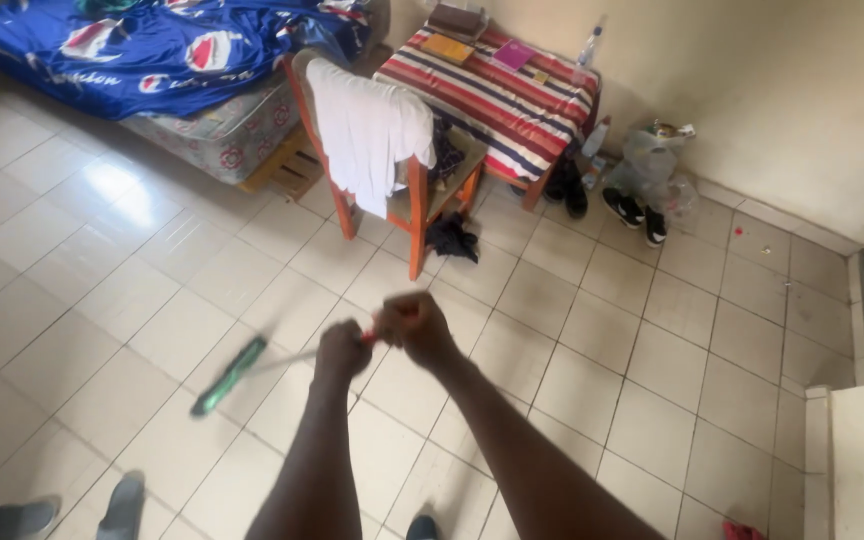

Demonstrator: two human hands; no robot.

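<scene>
Both my hands grip a long thin handle with a red end. My left hand is closed lower on it and my right hand is closed at the red tip. The handle runs down to the left to a green head, blurred by motion, low over the white tiled floor. It looks like a mop or broom; the blur hides its detail.
An orange chair draped with a white cloth stands ahead, a dark rag under it. Behind are a bed with blue cover, a striped table, black shoes, a plastic bag. Grey slippers lie near left.
</scene>
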